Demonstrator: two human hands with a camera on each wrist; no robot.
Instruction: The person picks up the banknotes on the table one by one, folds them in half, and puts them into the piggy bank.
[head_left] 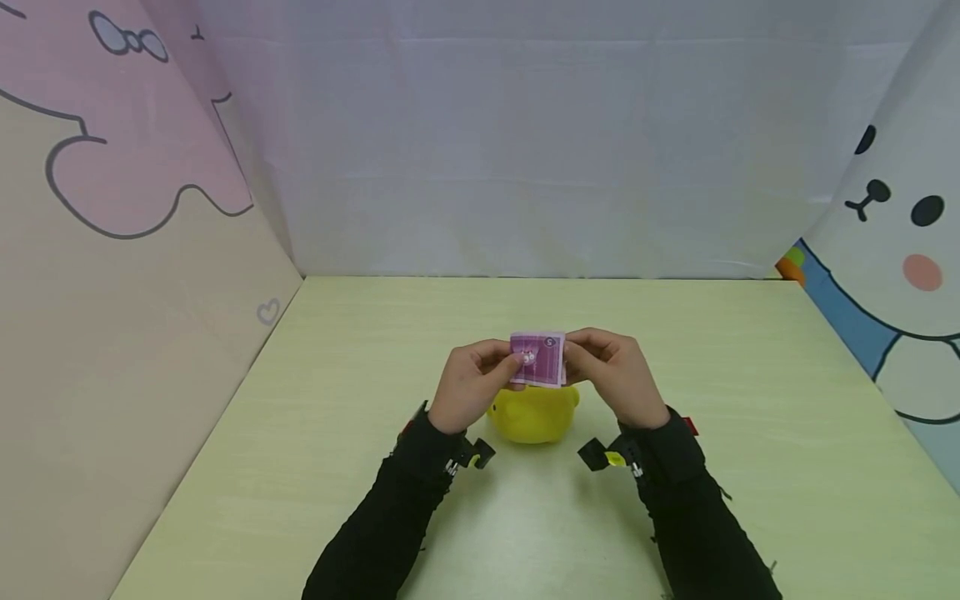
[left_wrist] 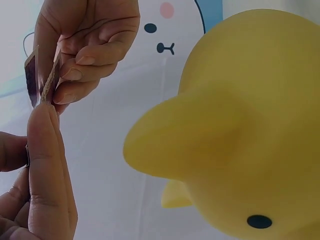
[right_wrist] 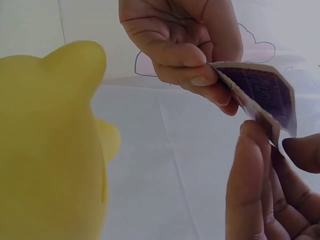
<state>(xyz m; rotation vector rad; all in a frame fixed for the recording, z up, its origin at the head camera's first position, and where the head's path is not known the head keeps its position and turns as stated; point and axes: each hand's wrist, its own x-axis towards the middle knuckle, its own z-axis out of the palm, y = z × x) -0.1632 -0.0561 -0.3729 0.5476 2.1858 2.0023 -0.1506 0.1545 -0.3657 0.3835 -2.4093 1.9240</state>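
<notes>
A small folded purple play banknote, marked with a 5 in one corner, is up in front of me. My left hand pinches its left side between thumb and fingers, while my right hand pinches the right edge. In the right wrist view the folded halves of the note spread apart like a V. Just below the hands, a round yellow animal figure stands on the table, its top partly hidden behind the note. The left wrist view shows its ear and black eye up close.
The pale yellow-green table spreads out around the figure. A white sheet hangs along its back edge. Cartoon-printed panels stand at the left and right. Both sleeves carry small black wrist devices.
</notes>
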